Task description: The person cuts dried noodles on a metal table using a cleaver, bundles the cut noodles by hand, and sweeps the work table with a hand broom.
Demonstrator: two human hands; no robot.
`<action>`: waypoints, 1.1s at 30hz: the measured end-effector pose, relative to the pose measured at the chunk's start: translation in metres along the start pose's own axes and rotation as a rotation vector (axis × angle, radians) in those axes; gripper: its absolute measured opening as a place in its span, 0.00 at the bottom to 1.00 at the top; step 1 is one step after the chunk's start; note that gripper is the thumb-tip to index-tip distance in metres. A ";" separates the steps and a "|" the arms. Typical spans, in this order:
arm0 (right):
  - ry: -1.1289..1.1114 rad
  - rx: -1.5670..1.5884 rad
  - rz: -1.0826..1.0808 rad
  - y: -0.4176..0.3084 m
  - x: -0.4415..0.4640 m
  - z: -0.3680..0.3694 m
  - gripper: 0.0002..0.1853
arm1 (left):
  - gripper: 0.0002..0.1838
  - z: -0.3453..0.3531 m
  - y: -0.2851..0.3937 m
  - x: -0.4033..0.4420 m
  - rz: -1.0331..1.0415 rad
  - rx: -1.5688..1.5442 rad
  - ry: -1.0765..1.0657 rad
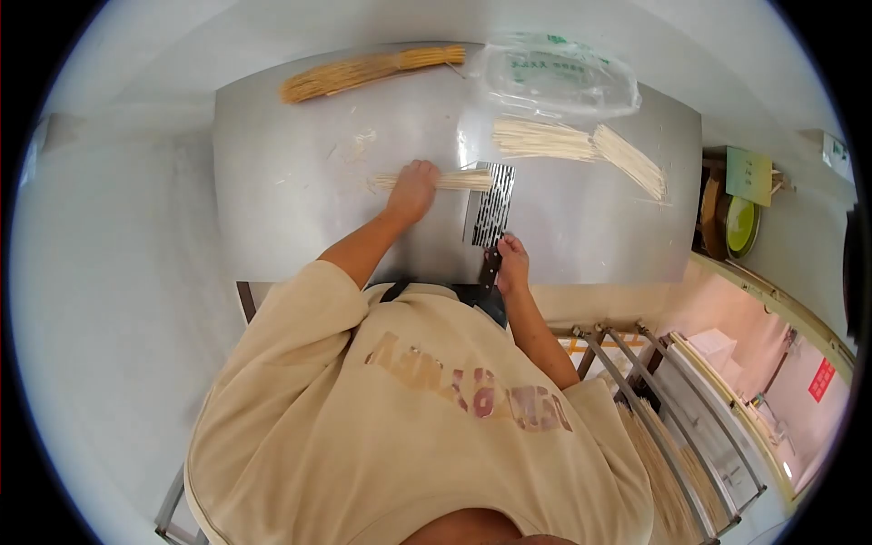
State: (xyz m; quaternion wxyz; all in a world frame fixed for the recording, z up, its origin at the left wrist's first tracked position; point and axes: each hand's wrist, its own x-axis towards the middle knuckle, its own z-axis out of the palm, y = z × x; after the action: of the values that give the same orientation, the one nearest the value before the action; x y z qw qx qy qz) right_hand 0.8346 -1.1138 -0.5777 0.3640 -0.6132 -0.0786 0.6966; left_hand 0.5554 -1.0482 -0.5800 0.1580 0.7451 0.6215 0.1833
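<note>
While the left hand (415, 193) clasps one noodle bundle (454, 181) on the table (300, 213), hiding part of it, the right hand (512, 263) grips one knife (493, 207) by its handle, the blade at the bundle's right end. Two more bundles (543, 141) lie farther right, near one clear bag (563, 84) whose contents are hard to make out.

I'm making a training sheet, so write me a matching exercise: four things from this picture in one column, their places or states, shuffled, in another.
1. broom
2. knife
3. plastic bag
4. left hand

A. see-through and crumpled
B. closed over pale strands
C. far left part of the table
D. held in the right hand

Pairs: 1-C; 2-D; 3-A; 4-B
</note>
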 end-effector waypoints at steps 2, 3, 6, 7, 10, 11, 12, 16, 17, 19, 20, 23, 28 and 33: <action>-0.057 -0.034 -0.011 -0.001 0.009 0.005 0.04 | 0.12 -0.005 0.002 0.000 0.020 -0.028 0.040; -0.108 -0.066 -0.017 -0.001 0.014 0.007 0.04 | 0.12 -0.007 0.002 -0.001 0.042 -0.058 0.074; -0.129 -0.163 -0.076 -0.008 0.025 0.014 0.05 | 0.17 -0.012 -0.005 0.004 -0.053 -0.080 -0.062; -0.134 -0.168 -0.080 -0.010 0.026 0.015 0.05 | 0.17 -0.012 -0.008 0.006 -0.055 -0.080 -0.054; -0.085 -0.276 -0.158 -0.018 0.029 0.014 0.06 | 0.12 -0.015 -0.022 0.016 -0.024 0.066 -0.119; -0.090 -0.282 -0.166 -0.023 0.029 0.012 0.06 | 0.09 -0.020 -0.032 0.018 -0.089 -0.022 -0.126; -0.037 -0.374 -0.155 -0.029 0.028 0.009 0.06 | 0.07 -0.030 -0.036 0.024 -0.153 -0.110 -0.132; 0.131 -0.991 -0.550 -0.055 0.017 0.019 0.14 | 0.13 -0.089 -0.038 0.038 -0.389 -0.652 -0.323; 0.216 -1.328 -0.941 -0.064 0.007 0.031 0.17 | 0.15 -0.112 -0.030 0.038 -0.517 -1.028 -0.535; -0.125 -0.900 -0.650 -0.087 -0.004 0.085 0.25 | 0.17 -0.132 -0.019 0.036 -0.626 -1.413 -0.745; -0.310 -0.631 -0.375 -0.100 -0.020 0.122 0.27 | 0.17 -0.135 -0.016 0.036 -0.554 -1.494 -0.868; -0.623 -0.339 -0.222 -0.125 -0.061 0.195 0.28 | 0.15 -0.152 0.001 0.037 -0.404 -1.596 -1.052; -0.851 -0.217 -0.145 -0.119 -0.077 0.229 0.19 | 0.24 -0.165 -0.006 0.027 -0.154 -1.243 -1.053; -0.501 -0.499 -0.628 -0.074 -0.063 0.210 0.21 | 0.35 -0.138 -0.055 -0.023 -0.280 -0.346 -0.398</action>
State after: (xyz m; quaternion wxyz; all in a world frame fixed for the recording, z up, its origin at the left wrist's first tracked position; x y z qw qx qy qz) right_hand 0.6725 -1.0276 -0.4369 0.3684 -0.4417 -0.5105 0.6392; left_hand 0.4392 -1.0605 -0.4856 0.4252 0.6354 0.6345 0.1131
